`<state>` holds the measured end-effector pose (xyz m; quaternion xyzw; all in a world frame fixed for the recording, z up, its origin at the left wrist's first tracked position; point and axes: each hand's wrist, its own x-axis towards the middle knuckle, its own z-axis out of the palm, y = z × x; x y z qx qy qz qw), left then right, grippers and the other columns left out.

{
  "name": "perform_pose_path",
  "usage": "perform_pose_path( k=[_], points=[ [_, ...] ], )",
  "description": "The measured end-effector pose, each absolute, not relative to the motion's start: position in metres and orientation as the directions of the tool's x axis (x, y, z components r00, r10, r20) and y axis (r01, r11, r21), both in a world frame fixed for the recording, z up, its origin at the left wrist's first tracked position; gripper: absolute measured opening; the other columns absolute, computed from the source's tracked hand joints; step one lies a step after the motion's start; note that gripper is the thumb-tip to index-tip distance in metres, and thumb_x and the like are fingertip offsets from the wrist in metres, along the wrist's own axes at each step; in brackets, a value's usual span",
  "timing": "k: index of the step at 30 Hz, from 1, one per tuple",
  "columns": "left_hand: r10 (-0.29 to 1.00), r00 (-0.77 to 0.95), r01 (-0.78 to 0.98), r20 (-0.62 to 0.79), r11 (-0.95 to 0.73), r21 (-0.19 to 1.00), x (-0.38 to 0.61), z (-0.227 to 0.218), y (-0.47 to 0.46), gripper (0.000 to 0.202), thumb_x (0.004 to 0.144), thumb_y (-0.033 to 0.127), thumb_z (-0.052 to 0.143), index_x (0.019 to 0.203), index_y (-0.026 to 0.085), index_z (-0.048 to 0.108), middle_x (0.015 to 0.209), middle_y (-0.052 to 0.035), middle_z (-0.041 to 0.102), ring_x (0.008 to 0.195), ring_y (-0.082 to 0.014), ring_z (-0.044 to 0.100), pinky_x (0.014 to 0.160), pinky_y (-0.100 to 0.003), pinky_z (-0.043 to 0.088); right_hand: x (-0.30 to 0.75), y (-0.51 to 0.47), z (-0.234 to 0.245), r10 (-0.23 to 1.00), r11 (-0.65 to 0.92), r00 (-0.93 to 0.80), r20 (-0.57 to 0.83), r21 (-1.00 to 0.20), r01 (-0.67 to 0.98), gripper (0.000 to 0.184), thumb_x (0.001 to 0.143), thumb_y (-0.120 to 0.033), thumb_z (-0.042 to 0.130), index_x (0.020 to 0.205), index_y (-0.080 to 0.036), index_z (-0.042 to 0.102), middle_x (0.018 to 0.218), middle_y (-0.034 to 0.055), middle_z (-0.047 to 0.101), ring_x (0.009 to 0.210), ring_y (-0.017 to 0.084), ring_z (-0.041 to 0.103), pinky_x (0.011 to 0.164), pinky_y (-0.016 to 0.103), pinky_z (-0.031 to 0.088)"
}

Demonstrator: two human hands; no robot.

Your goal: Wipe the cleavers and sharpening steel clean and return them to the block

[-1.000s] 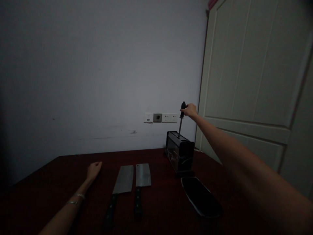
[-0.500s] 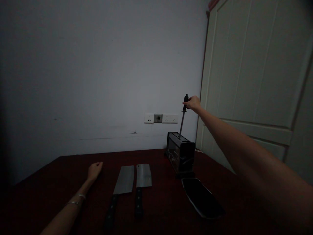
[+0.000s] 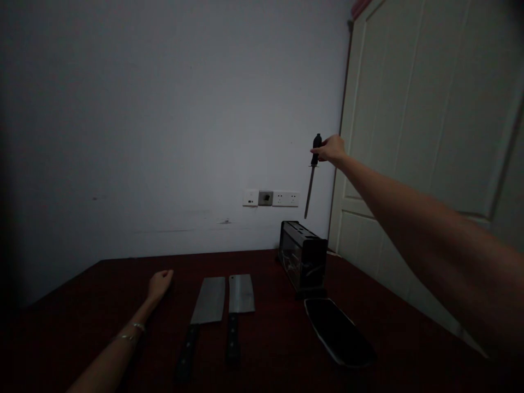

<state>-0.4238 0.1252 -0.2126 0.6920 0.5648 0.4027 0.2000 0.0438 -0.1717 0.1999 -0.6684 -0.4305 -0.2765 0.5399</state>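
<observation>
My right hand [image 3: 333,149] is stretched forward and raised, closed on the black handle of a sharpening steel [image 3: 311,180]. The thin rod hangs point down, free in the air just above a dark knife block [image 3: 303,255] at the back of the table. Two cleavers lie side by side in front of me: the left cleaver [image 3: 207,303] and the right cleaver [image 3: 239,297], handles toward me. My left hand [image 3: 159,284] rests on the dark red table [image 3: 102,305], left of the cleavers, fingers loosely curled and holding nothing. A bracelet sits on that wrist.
A flat black tray [image 3: 338,332] with a pale rim lies near the block, to the right. Wall sockets [image 3: 270,197] are on the grey wall behind. A pale panelled door [image 3: 409,109] stands at the right. The room is dim.
My right hand has lifted the sharpening steel up and slightly right; its tip was in the block's slot and now hangs clear above it. The left hand has stayed put.
</observation>
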Motion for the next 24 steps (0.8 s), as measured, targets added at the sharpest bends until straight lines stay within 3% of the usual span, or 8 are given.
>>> perform_pose_path(
  k=[11,18,24],
  points=[
    [0.948,0.044,0.611,0.316,-0.276,0.742,-0.424,-0.207,0.117,0.030,0.072,0.035,0.044,0.059,0.014,0.061,0.061,-0.0068,0.064,0.069,-0.0254,0.062,0.058,-0.026,0.040,-0.001,-0.195,0.235,0.262,0.000,0.537,0.802,-0.556,0.831,0.037,0.055,-0.019,0.079,0.078,0.002,0.060,0.075,0.0156,0.063,0.070,0.028,0.066,0.062,0.049,0.058],
    [0.948,0.055,0.609,0.313,-0.280,0.742,-0.424,-0.207,0.116,0.028,0.072,0.034,0.045,0.062,0.014,0.062,0.061,-0.0059,0.064,0.069,-0.0246,0.062,0.057,-0.025,0.040,-0.023,-0.208,0.238,0.372,-0.010,0.516,0.771,-0.553,0.833,0.040,0.063,-0.022,0.073,0.080,0.010,0.056,0.084,0.0248,0.063,0.077,0.027,0.065,0.065,0.038,0.055],
    [0.946,0.059,0.631,0.318,-0.282,0.723,-0.423,-0.207,0.116,0.029,0.072,0.033,0.043,0.056,0.016,0.059,0.055,-0.0045,0.059,0.067,-0.0249,0.061,0.058,-0.026,0.039,-0.037,-0.214,0.230,0.451,0.062,0.512,0.731,-0.598,0.799,0.035,0.072,-0.020,0.065,0.078,0.012,0.054,0.089,0.0285,0.062,0.085,0.028,0.063,0.069,0.035,0.051]
  ],
)
